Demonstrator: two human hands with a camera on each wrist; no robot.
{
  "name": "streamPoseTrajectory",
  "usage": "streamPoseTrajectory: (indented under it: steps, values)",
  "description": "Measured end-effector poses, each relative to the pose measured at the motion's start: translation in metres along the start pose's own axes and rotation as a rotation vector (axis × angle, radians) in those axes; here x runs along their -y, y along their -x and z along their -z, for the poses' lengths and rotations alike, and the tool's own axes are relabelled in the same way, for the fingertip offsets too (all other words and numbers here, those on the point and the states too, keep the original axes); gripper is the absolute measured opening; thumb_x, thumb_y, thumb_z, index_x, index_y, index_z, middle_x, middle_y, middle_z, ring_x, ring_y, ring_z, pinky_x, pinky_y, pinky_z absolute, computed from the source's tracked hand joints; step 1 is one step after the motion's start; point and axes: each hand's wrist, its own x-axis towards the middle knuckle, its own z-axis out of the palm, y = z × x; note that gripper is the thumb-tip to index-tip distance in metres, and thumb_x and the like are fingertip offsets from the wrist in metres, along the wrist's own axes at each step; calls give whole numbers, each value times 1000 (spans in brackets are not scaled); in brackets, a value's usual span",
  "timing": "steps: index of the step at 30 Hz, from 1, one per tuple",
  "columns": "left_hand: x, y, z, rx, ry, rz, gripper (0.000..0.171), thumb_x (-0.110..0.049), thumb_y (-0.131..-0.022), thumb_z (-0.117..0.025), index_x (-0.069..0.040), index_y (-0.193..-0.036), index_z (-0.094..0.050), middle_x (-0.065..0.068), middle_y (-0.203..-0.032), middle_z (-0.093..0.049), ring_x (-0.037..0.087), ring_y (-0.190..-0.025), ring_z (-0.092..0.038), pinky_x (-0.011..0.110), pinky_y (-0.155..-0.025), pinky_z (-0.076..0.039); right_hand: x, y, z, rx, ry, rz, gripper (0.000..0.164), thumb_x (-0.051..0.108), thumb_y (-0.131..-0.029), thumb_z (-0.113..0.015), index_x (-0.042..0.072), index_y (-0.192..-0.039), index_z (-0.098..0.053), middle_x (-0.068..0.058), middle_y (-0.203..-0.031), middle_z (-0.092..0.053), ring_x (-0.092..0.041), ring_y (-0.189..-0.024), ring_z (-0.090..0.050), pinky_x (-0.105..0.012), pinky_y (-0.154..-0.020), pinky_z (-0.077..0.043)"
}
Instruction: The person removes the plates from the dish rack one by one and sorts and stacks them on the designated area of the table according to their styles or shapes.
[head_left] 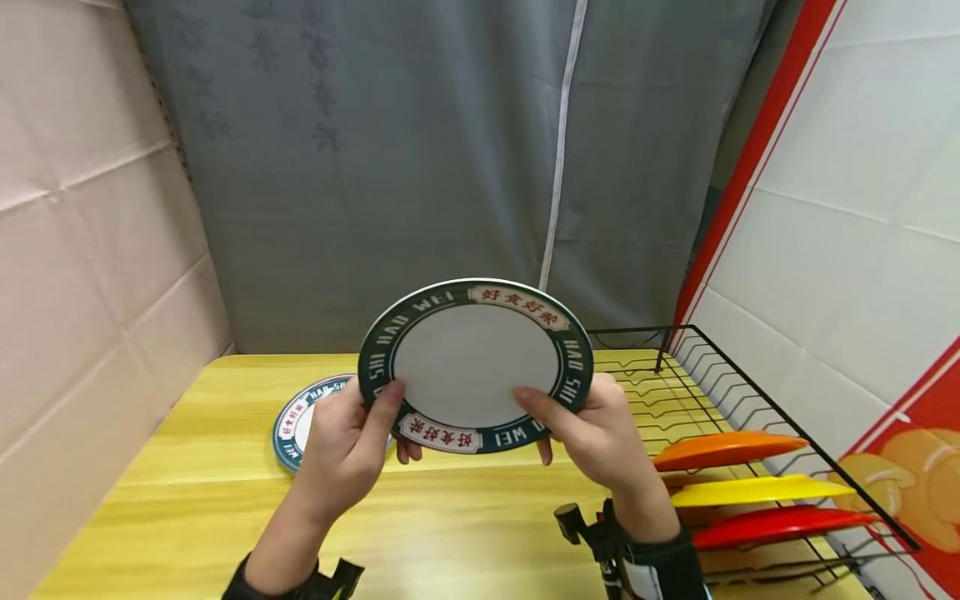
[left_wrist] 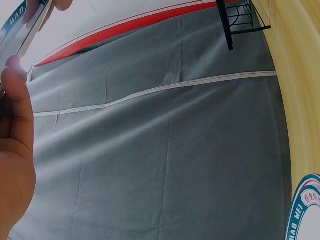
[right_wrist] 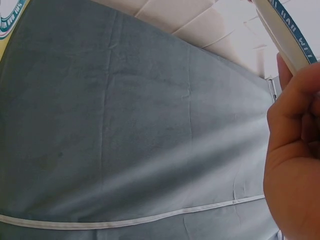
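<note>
Both hands hold up a round white plate (head_left: pixel 476 362) with a dark green lettered rim, tilted so its face shows in the head view. My left hand (head_left: pixel 348 446) grips its lower left edge, thumb on the face and fingers underneath. At the lower right edge, my right hand (head_left: pixel 596 433) grips it the same way. A second plate (head_left: pixel 288 429) with a similar lettered rim lies on the table behind the left hand, partly hidden by it. In the right wrist view the held plate (right_wrist: pixel 292 37) appears edge-on above the right hand (right_wrist: pixel 295 155).
A black wire rack (head_left: pixel 750 396) stands on the right of the wooden table (head_left: pixel 450 517). In it are an orange plate (head_left: pixel 727 450), a yellow plate (head_left: pixel 761 491) and a red plate (head_left: pixel 780 527). A grey curtain (head_left: pixel 420 167) hangs behind the table.
</note>
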Motion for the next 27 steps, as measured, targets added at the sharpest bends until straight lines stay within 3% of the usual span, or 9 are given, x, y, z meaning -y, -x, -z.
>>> streamPoseTrajectory:
  steps: [9, 20, 27]
  values:
    - [-5, 1, 4, -2, 22, 59, 24, 17, -103, -47, 11, -122, -61, 24, -83, -75, 10, -49, -67, 23, -42, -54, 0, 1, -1, 34, -26, -46, 28, -9, -101, -63, -9, -128, -64, -31, -103, -77, -15, -59, -75, -30, -39, -54]
    - [-8, 0, 3, 27, 12, 74, 23, 16, -104, -47, 9, -119, -63, 20, -80, -76, 9, -49, -66, 22, -42, -54, -2, 4, 7, 95, -42, -58, 22, -10, -103, -60, -8, -124, -64, -28, -93, -77, -14, -49, -65, -33, -42, -57]
    - [-9, 0, 6, 35, -3, 133, 22, 10, -107, -46, 9, -123, -62, 21, -83, -77, 9, -48, -66, 25, -42, -54, 0, 2, 5, 91, -24, -142, 22, -5, -103, -62, -7, -125, -66, -26, -94, -78, -16, -49, -67, -36, -45, -59]
